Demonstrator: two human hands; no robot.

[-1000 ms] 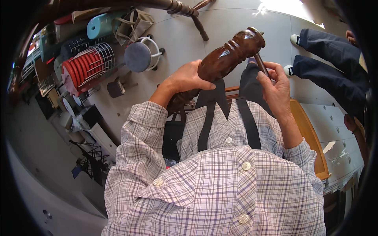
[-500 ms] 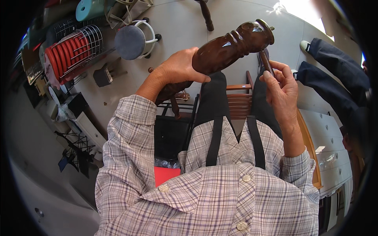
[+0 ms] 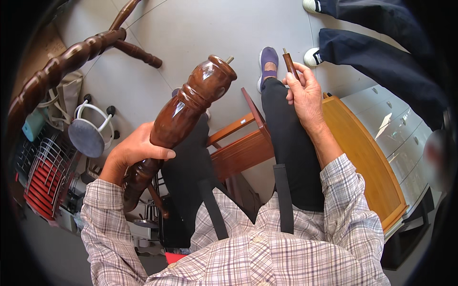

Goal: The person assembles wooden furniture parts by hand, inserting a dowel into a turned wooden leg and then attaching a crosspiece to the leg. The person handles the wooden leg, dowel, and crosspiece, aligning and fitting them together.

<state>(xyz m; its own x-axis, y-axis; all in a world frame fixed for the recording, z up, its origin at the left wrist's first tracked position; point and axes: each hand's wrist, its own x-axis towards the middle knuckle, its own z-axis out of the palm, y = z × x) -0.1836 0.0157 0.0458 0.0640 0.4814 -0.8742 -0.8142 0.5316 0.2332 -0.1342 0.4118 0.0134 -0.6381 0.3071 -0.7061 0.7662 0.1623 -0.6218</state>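
Left hand point(image 3: 138, 148) and right hand point(image 3: 304, 97) are held well apart, each closed on a wooden part of its own. At the far left, red stacked pieces point(image 3: 44, 190) are held in a wire rack, and above them a dark turned wooden frame point(image 3: 71, 61) is seen, its spindles reaching over the tiled floor point(image 3: 224, 26). Near the frame, a stool point(image 3: 87, 138) with a round grey seat and white tubing is shown tipped to view. A thick, glossy brown turned wooden piece point(image 3: 186, 109) is clasped by the left hand, tilted so that its wide end is raised toward the upper right; from that end a metal bolt point(image 3: 230, 60) protrudes. Between the dark-trousered knees, a reddish-brown slatted wooden item point(image 3: 241, 155) is partly seen. Farther right, a purple shoe point(image 3: 270, 59) is worn on the floor. A slim wooden peg point(image 3: 290, 66), tipped with a metal pin, is pinched upright between the right thumb and fingers. A yellow-brown wooden board point(image 3: 360, 164) is placed beside white drawers point(image 3: 404, 125), below another person's dark trousers point(image 3: 377, 62).
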